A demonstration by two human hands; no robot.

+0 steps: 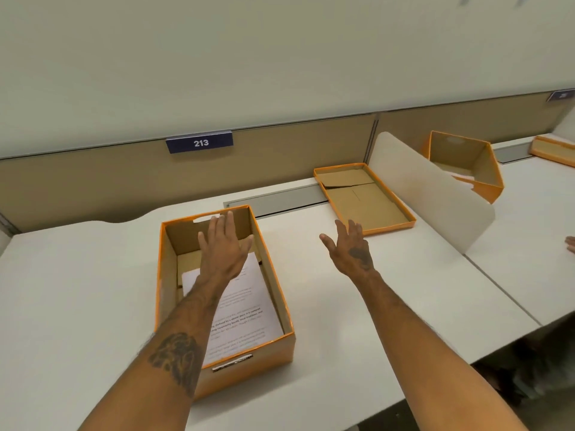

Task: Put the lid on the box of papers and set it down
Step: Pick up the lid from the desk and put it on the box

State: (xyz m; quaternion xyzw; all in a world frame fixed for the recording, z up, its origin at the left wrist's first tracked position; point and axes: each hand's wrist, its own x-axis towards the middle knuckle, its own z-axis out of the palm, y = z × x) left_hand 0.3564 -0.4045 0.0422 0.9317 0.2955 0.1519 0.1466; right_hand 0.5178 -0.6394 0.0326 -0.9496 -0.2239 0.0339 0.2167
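Head view: a person's two bare arms reach out over a white desk (pixel 77 290).
Desk: it is flat and white, with a tan wall panel along the back.
Number sign: a dark blue sign (pixel 199 142) with 213 on it hangs on the panel, behind the box.
Box: an orange box (pixel 281 349) sits on the desk, left of the middle. Its top is open.
Papers: white papers (pixel 249 309) with printed words lie flat at the bottom of the box.
Left hand: the left hand (pixel 224 247) is over the open box, near its far wall. The fingers are spread wide and flat, and they hold nothing. I cannot tell if it touches the box.
Right hand: the right hand (pixel 350 247) is over bare desk, between the box and the lid. Its fingers are spread wide too, and it holds nothing. The fingertips are near the lid's front edge, and I cannot tell if they touch it.
Lid: the orange lid (pixel 373 209) lies on the desk to the right of the box, inside facing up. It is apart from the box.
Divider: a white divider (pixel 435 194) stands tilted just right of the lid.
Second box: another orange box (pixel 494 178) sits behind the divider, tipped so we see inside.
Far right: one more flat orange piece (pixel 553 150) lies at the back.
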